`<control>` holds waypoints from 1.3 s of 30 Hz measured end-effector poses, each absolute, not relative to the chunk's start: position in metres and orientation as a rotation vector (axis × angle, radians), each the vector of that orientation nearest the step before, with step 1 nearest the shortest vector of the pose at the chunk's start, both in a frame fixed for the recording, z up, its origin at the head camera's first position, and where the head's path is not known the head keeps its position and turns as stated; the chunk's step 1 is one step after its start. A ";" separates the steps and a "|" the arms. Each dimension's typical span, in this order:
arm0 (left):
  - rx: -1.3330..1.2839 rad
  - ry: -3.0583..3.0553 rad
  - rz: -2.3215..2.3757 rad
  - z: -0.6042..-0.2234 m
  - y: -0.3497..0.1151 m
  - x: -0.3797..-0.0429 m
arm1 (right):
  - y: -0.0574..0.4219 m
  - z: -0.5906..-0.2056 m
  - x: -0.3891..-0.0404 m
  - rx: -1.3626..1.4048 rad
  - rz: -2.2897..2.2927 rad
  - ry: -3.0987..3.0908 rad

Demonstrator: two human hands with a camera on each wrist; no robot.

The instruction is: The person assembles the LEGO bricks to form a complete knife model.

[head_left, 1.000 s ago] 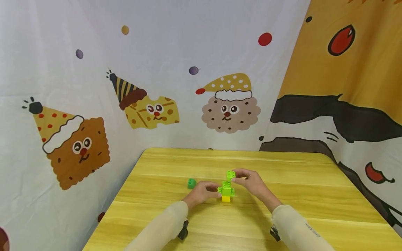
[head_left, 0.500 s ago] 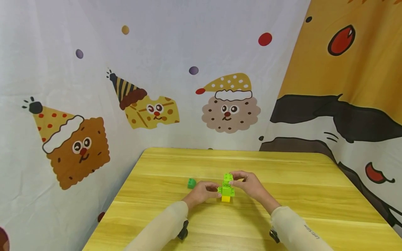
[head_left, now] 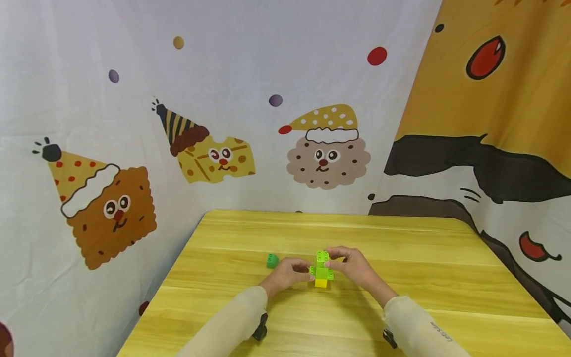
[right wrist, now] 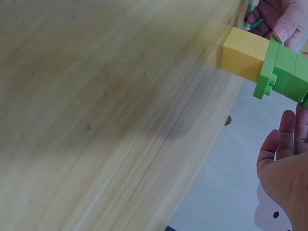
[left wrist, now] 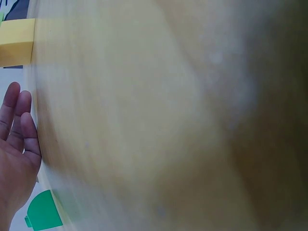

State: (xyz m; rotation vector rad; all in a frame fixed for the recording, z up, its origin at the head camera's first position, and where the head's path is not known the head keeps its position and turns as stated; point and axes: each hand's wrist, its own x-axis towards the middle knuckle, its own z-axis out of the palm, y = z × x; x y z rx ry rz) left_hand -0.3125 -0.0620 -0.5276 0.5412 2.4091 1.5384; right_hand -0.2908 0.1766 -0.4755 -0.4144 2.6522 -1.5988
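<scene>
A small block tower stands on the wooden table [head_left: 410,258]. Its base is a yellow block [head_left: 320,283]. Across that lies a thin light green plate [head_left: 330,274] with studs at both ends, bearing a light green block [head_left: 321,273]. A second studded light green block [head_left: 322,258] sits on top, flush against the one below in the right wrist view. My right hand [head_left: 352,265] pinches this top block from the right. From the left, my left hand [head_left: 287,272] pinches the plate's left end, thumb [right wrist: 285,30] on its edge.
A darker green block [head_left: 271,261] with a curved side lies on the table behind and left of my left hand; the left wrist view shows it too. Past the table's far edge hangs a printed cloth [head_left: 250,198] with cartoon figures.
My right hand has lowered the top light green block, moving it left and down from above the tower onto the block beneath. My left hand has stayed at the plate.
</scene>
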 end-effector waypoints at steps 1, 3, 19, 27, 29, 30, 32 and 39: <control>0.545 2.410 1.537 -0.528 -0.062 -0.312 | 0.176 -0.476 -0.291 -0.416 -1.599 2.653; 0.553 2.412 1.536 -0.527 -0.062 -0.312 | 0.176 -0.476 -0.290 -0.422 -1.599 2.658; 0.538 2.402 1.558 -0.527 -0.061 -0.311 | 0.177 -0.480 -0.291 -0.465 -1.604 2.629; 0.516 2.389 1.589 -0.526 -0.059 -0.309 | 0.175 -0.484 -0.292 -0.459 -1.680 2.580; 0.515 2.391 1.590 -0.526 -0.059 -0.309 | 0.175 -0.485 -0.292 -0.448 -1.688 2.575; 0.515 2.392 1.591 -0.527 -0.059 -0.309 | 0.174 -0.485 -0.292 -0.446 -1.691 2.575; 0.515 2.393 1.595 -0.528 -0.058 -0.310 | 0.174 -0.484 -0.291 -0.438 -1.693 2.575; 0.511 2.391 1.608 -0.529 -0.058 -0.310 | 0.171 -0.481 -0.289 -0.476 -1.647 2.606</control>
